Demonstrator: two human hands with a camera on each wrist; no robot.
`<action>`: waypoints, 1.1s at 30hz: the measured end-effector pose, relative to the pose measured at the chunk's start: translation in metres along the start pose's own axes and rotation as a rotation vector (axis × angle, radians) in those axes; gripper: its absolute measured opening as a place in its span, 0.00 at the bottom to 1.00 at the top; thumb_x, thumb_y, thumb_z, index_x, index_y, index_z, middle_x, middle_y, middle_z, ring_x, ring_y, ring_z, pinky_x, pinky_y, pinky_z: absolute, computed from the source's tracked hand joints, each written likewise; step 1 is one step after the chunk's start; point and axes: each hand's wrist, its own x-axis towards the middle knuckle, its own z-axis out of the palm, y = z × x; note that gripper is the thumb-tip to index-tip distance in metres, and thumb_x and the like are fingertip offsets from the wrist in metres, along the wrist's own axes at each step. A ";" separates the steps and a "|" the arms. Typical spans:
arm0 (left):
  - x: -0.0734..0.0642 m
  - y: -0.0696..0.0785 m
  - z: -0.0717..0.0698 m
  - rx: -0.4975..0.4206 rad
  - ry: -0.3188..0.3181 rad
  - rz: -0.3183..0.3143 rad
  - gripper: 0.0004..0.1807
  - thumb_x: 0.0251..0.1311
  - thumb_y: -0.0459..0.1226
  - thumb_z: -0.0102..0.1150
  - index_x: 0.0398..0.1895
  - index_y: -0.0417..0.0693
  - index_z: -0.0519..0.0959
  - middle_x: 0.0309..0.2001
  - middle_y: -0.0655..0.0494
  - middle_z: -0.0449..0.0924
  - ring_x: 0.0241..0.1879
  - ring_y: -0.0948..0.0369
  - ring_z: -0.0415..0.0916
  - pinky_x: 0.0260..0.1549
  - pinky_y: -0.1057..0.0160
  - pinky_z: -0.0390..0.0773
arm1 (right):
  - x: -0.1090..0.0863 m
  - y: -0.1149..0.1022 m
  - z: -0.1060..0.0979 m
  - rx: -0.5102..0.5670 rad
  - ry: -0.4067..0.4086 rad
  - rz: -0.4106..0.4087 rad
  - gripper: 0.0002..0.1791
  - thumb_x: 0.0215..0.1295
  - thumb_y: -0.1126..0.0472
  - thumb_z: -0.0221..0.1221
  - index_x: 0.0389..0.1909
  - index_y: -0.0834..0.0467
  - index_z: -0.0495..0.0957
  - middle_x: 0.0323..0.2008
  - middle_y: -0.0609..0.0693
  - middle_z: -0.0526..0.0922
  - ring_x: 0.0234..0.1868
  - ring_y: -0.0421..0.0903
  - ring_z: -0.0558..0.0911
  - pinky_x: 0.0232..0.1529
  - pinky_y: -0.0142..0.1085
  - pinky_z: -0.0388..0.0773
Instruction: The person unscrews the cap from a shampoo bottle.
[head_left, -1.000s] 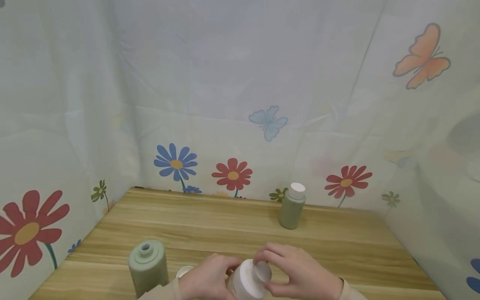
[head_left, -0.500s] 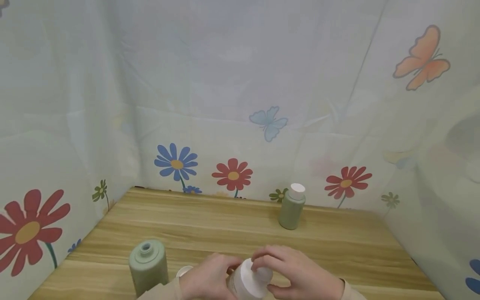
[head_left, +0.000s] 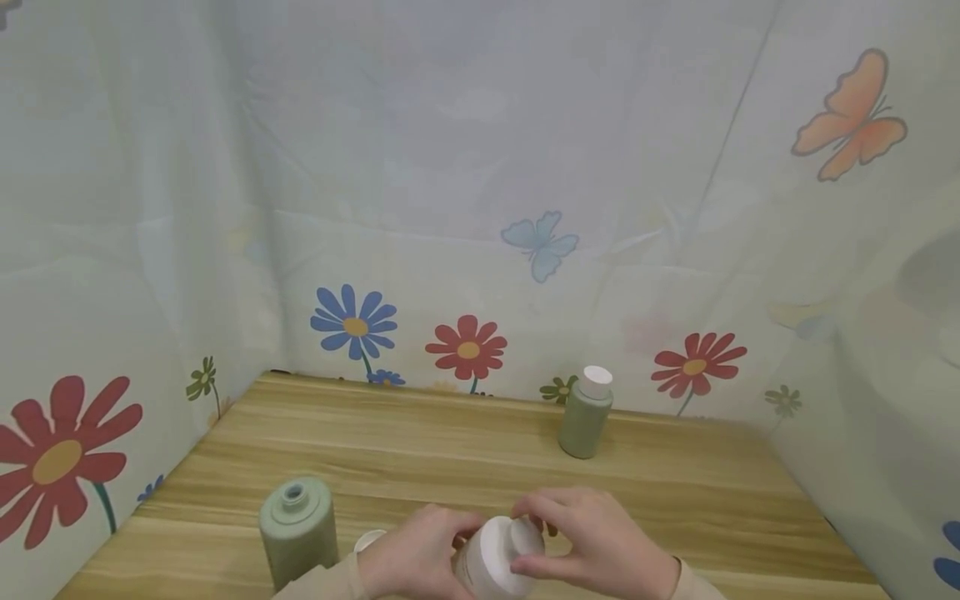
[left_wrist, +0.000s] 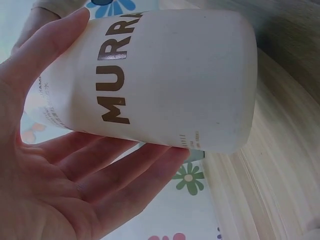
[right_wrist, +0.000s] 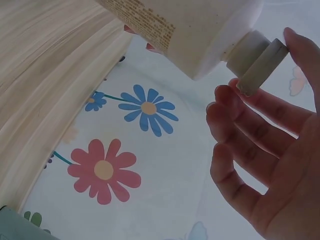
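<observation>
My left hand grips a white shampoo bottle round its body, thumb on one side and fingers on the other. Large brown letters run along the label. In the head view the bottle tilts, with its neck end toward my right hand. That hand has thumb and fingertips at opposite edges of the pale disc-shaped cap, pinching it. The cap sits on the bottle's neck. Left of my left hand stands a green bottle with a bare, uncapped neck. A white round piece shows partly behind the left hand.
A smaller green bottle with a white cap stands upright at the back right of the wooden table. Flower-printed white curtains enclose the table at the back and both sides.
The right hand's fingers have shifted round the cap, first over its top, now lower with the thumb across its front. The left hand and the bottle stay nearly in place.
</observation>
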 end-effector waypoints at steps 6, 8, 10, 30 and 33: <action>-0.001 -0.001 -0.001 -0.050 -0.012 -0.022 0.25 0.40 0.50 0.76 0.45 0.62 0.80 0.38 0.74 0.82 0.37 0.77 0.76 0.36 0.72 0.76 | 0.000 0.000 0.000 -0.078 0.043 -0.110 0.16 0.62 0.42 0.61 0.47 0.45 0.77 0.37 0.32 0.81 0.35 0.27 0.75 0.36 0.20 0.72; -0.001 -0.001 0.000 -0.066 -0.018 -0.028 0.25 0.40 0.50 0.76 0.45 0.62 0.80 0.38 0.75 0.82 0.37 0.77 0.76 0.36 0.72 0.76 | -0.001 0.000 -0.001 -0.108 0.060 -0.158 0.16 0.62 0.44 0.62 0.48 0.45 0.77 0.40 0.33 0.81 0.37 0.28 0.76 0.38 0.22 0.73; -0.001 -0.001 0.000 -0.074 -0.021 -0.032 0.24 0.40 0.50 0.76 0.44 0.62 0.79 0.38 0.75 0.82 0.37 0.77 0.76 0.36 0.72 0.76 | -0.001 0.001 -0.002 -0.128 0.075 -0.203 0.17 0.61 0.46 0.64 0.49 0.45 0.78 0.41 0.33 0.80 0.39 0.30 0.77 0.40 0.24 0.74; -0.003 -0.001 -0.002 -0.106 -0.011 -0.072 0.26 0.39 0.47 0.77 0.46 0.61 0.80 0.40 0.73 0.83 0.40 0.74 0.78 0.38 0.69 0.78 | -0.003 0.007 -0.009 -0.009 0.034 -0.330 0.24 0.57 0.60 0.68 0.54 0.48 0.74 0.50 0.40 0.79 0.47 0.36 0.78 0.49 0.24 0.76; -0.004 -0.001 -0.003 -0.116 0.008 -0.057 0.28 0.38 0.46 0.78 0.48 0.60 0.80 0.42 0.72 0.83 0.41 0.74 0.78 0.39 0.70 0.77 | -0.004 0.009 -0.010 0.005 0.051 -0.287 0.26 0.53 0.61 0.70 0.54 0.48 0.74 0.50 0.39 0.79 0.48 0.35 0.79 0.49 0.24 0.76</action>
